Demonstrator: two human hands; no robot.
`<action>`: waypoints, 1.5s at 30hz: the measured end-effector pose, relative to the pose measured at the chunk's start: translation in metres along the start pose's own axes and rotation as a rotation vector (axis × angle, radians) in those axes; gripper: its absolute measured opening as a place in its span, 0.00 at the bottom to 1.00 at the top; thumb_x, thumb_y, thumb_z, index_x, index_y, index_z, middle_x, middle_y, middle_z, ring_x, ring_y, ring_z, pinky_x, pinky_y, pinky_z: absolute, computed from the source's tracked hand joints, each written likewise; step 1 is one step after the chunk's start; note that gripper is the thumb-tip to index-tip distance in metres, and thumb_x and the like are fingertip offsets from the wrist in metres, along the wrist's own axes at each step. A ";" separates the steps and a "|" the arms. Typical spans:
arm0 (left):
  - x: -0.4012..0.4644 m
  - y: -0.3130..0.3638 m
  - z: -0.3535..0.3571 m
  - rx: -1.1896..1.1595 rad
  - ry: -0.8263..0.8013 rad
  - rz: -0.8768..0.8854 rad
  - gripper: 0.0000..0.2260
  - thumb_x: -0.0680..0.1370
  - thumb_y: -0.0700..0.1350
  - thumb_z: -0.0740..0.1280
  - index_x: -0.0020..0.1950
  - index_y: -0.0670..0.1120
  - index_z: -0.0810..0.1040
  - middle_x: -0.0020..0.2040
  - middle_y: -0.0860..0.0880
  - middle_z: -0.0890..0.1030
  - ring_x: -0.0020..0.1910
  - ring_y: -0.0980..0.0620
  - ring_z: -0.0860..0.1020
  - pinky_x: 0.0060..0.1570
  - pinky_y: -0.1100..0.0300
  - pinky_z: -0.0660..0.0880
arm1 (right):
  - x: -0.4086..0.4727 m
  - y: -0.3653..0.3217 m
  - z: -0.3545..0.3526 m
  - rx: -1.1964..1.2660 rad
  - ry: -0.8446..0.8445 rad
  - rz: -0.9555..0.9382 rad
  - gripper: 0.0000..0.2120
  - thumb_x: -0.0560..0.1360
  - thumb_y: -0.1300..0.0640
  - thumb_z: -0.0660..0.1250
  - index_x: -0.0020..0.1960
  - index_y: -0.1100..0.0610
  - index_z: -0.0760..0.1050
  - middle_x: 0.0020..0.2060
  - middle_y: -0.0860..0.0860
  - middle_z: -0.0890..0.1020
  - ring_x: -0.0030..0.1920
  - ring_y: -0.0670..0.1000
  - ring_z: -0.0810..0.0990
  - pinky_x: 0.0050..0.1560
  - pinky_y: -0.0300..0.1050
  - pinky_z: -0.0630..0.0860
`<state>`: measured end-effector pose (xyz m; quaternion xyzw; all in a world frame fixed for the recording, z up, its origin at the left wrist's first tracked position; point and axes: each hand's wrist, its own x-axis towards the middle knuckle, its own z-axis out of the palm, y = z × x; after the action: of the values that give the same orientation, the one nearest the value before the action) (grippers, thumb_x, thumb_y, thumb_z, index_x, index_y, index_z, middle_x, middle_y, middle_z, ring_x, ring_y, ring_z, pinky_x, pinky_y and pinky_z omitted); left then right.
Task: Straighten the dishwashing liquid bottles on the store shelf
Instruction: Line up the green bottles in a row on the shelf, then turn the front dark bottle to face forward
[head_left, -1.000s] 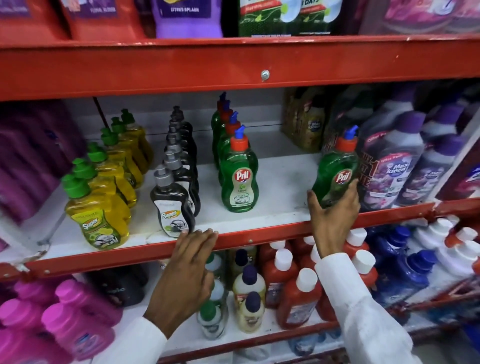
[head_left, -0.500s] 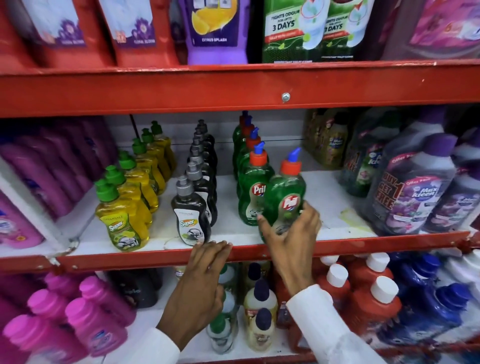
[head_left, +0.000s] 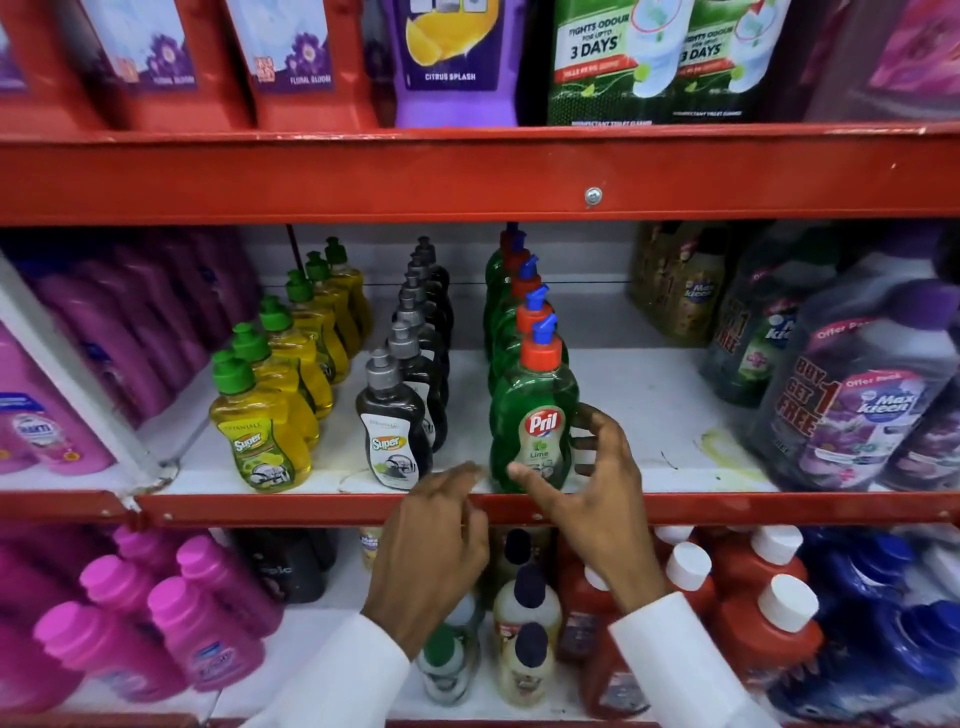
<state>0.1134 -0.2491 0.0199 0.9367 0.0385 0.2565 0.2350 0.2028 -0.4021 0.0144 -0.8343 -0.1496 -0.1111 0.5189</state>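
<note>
Three rows of dishwashing bottles stand on the white middle shelf (head_left: 649, 410): yellow ones with green caps (head_left: 260, 441), black ones with grey caps (head_left: 392, 436), and green Pril ones with orange caps. The front green Pril bottle (head_left: 537, 410) stands upright at the head of its row, close to the red shelf lip (head_left: 260, 506). My right hand (head_left: 597, 509) wraps it, thumb on its lower front and fingers on its right side. My left hand (head_left: 431, 551) rests on the shelf lip just left of that bottle, fingers apart, holding nothing.
Large purple Max Kleen bottles (head_left: 857, 415) crowd the shelf's right end, and pink bottles (head_left: 47, 431) fill the left. A bare white patch lies between the green row and the purple bottles. The red upper shelf beam (head_left: 415, 176) hangs low overhead. Red, blue and pink bottles (head_left: 779, 613) fill the lower shelf.
My right hand carried the green Pril bottle from the shelf's right side leftward and set it upright at the front of the green row. My left hand stayed on the shelf lip.
</note>
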 end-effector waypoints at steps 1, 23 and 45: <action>0.005 0.000 0.001 -0.064 0.003 -0.022 0.19 0.73 0.42 0.64 0.65 0.47 0.77 0.60 0.47 0.83 0.51 0.51 0.82 0.57 0.64 0.77 | 0.004 0.006 -0.010 -0.026 -0.078 -0.014 0.42 0.65 0.42 0.79 0.73 0.50 0.64 0.66 0.50 0.77 0.64 0.50 0.77 0.64 0.50 0.77; 0.028 -0.010 0.014 -0.393 -0.075 -0.078 0.19 0.74 0.47 0.74 0.64 0.49 0.78 0.56 0.57 0.83 0.51 0.67 0.80 0.56 0.69 0.76 | 0.004 0.020 -0.023 0.082 -0.042 0.006 0.23 0.72 0.58 0.75 0.66 0.53 0.77 0.53 0.46 0.86 0.52 0.42 0.85 0.59 0.43 0.81; 0.023 -0.099 -0.041 -0.378 0.175 -0.120 0.16 0.70 0.43 0.74 0.55 0.56 0.77 0.48 0.58 0.83 0.44 0.68 0.81 0.46 0.69 0.78 | -0.015 -0.062 0.090 -0.132 -0.186 -0.187 0.14 0.77 0.62 0.67 0.61 0.54 0.79 0.52 0.49 0.86 0.44 0.40 0.79 0.49 0.19 0.69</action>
<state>0.1172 -0.1392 0.0159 0.8462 0.0658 0.3252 0.4171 0.1687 -0.2969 0.0216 -0.8556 -0.2666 -0.0907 0.4342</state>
